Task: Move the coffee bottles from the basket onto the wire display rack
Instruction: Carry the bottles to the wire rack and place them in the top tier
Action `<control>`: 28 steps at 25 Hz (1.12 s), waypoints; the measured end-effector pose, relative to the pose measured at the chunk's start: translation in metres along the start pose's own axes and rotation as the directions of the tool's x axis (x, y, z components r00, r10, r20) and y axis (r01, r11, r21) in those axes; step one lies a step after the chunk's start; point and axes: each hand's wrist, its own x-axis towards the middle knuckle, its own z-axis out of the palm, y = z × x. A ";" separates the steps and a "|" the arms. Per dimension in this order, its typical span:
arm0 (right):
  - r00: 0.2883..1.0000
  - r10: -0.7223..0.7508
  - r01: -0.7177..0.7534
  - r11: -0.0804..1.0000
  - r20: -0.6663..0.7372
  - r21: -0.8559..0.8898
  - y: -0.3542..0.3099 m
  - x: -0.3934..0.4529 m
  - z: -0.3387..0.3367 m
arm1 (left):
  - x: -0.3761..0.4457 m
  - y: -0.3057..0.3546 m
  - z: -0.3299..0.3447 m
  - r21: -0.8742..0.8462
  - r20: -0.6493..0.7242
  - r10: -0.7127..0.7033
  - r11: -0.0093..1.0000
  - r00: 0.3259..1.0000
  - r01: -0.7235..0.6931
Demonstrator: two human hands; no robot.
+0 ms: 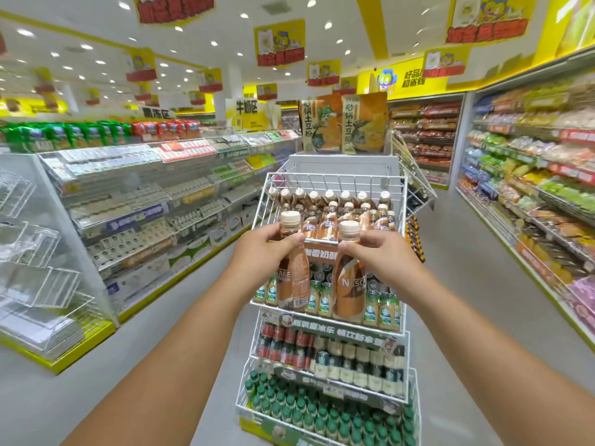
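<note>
Brown coffee bottles (292,268) stand upright, caps up, one clasped per grip.

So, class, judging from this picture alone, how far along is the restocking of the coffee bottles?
Done: rows of brown coffee bottles already fill the top tier of the white wire display rack. In hand: the left hand and right hand each hold a cream-capped coffee bottle before that tier. Left: placing both; the basket is out of view.

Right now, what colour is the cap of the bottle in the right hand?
Cream-beige cap, seen in the head view, on the coffee bottle held by the right hand.
</note>
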 end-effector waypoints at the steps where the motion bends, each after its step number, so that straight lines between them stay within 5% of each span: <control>1: 1.000 0.007 -0.007 1.000 0.010 0.009 0.007 0.022 0.005 | 0.021 -0.006 0.002 -0.004 -0.008 -0.007 1.000 1.000 0.007; 9: 0.998 0.061 -0.062 0.998 0.031 0.002 0.051 0.189 0.027 | 0.191 -0.043 0.018 0.033 -0.045 -0.047 0.998 0.998 0.049; 20: 0.975 0.147 -0.159 0.986 -0.168 -0.055 0.089 0.341 0.078 | 0.388 -0.111 0.022 0.074 0.123 0.032 0.996 0.992 -0.042; 28: 0.918 0.265 -0.300 0.951 -0.295 -0.081 0.104 0.402 0.125 | 0.465 -0.169 0.045 0.035 0.241 -0.044 0.999 0.970 0.036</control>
